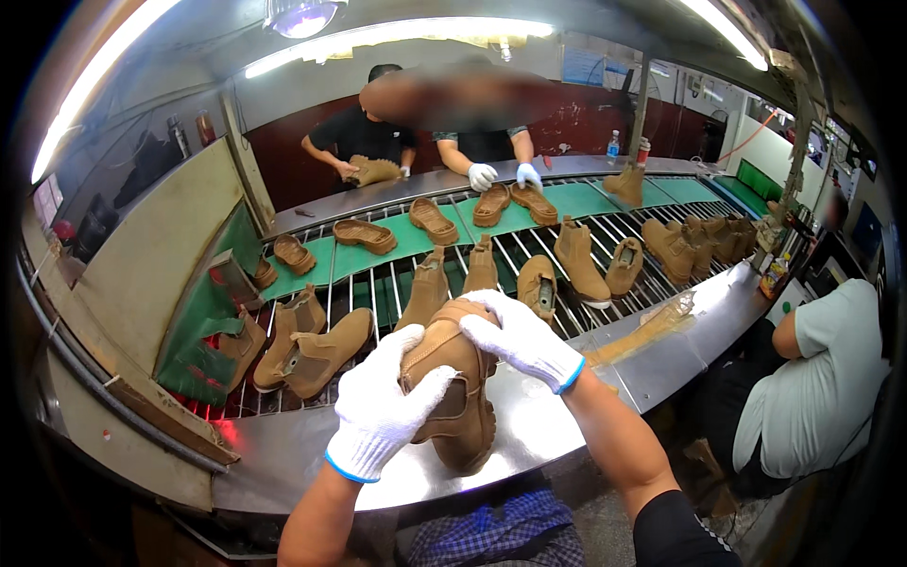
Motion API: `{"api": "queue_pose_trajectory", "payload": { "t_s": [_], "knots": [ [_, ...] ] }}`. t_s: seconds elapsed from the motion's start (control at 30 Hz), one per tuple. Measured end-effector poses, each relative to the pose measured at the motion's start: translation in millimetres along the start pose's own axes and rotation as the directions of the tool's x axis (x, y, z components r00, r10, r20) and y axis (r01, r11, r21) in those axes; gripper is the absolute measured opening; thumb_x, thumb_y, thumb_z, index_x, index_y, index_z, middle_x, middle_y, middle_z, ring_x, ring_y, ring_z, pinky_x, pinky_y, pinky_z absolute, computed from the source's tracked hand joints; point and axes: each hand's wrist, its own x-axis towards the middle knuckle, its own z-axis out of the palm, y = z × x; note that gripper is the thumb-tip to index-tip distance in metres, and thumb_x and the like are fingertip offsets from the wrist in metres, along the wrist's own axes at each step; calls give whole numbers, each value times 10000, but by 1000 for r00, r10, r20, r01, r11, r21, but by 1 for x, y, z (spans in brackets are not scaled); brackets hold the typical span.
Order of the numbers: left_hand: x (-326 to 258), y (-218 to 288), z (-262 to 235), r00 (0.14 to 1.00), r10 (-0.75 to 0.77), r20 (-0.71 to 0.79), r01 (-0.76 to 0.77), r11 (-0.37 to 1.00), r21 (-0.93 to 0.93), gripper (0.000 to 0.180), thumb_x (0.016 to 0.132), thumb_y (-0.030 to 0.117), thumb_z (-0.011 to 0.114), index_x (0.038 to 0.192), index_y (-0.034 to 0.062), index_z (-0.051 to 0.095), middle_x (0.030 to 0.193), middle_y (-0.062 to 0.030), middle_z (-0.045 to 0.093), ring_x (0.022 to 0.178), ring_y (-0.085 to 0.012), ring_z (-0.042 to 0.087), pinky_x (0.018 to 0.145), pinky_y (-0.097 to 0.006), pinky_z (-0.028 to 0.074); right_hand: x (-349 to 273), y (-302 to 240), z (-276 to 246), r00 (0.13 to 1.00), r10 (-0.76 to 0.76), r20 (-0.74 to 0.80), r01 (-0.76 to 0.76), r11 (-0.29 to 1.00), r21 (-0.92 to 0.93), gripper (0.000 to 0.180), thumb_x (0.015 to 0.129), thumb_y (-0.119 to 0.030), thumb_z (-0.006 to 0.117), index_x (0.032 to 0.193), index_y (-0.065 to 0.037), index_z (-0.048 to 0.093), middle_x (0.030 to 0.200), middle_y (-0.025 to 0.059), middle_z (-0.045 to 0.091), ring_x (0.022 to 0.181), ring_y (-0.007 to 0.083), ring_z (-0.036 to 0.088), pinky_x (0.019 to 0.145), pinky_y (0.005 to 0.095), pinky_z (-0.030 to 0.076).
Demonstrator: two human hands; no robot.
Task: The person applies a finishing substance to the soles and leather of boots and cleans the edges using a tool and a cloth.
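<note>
Both my hands, in white knitted gloves with blue cuffs, grip a tan ankle boot [452, 416] over the near metal ledge. My left hand [383, 402] wraps its left side, the thumb lying by the dark side panel. From the upper right my right hand [524, 340] presses its fingers onto the boot's top end. The boot is tilted, with its lower end toward me and its ridged sole edge facing right. Just beyond it stand other tan boots, among them a tall boot [426, 289] and a boot with its opening up [537, 286].
Metal bars [378, 293] carry more boots [326, 354] at left and a cluster [694, 248] at right. Several loose soles [434, 220] lie on a green belt [402, 233]. Across it, a gloved co-worker [483, 176] handles soles; another holds a boot [372, 170]. A person [812, 378] sits at right.
</note>
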Motion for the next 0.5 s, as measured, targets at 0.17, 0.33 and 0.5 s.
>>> {"api": "queue_pose_trajectory", "payload": {
  "t_s": [0.17,0.33,0.5],
  "knots": [
    [0,-14,-10,1000,4,-5,-5,996,-92,578,893,233,880,1336,-72,667,1198,-219,779,1074,-258,787,962,-364,612,-2,-4,15,999,-41,-4,41,999,17,665,988,-413,725,1506,-44,532,1354,234,685,1159,308,714,1014,417,574],
    [-4,-33,-17,999,-41,-23,37,985,-170,588,899,271,879,1342,-55,671,1227,-220,772,1122,-261,776,982,-360,604,-2,6,32,998,-69,-3,69,998,5,778,936,-380,796,1572,-77,466,1412,248,653,1270,346,682,1067,430,560],
    [-8,-47,-23,995,-90,-30,82,976,-204,576,909,220,875,1360,-65,658,1261,-200,760,1148,-227,747,1008,-360,588,-4,6,50,997,-75,14,74,994,80,871,920,-306,816,1632,-71,372,1421,253,643,1282,348,679,1091,426,559]
  ]
}}
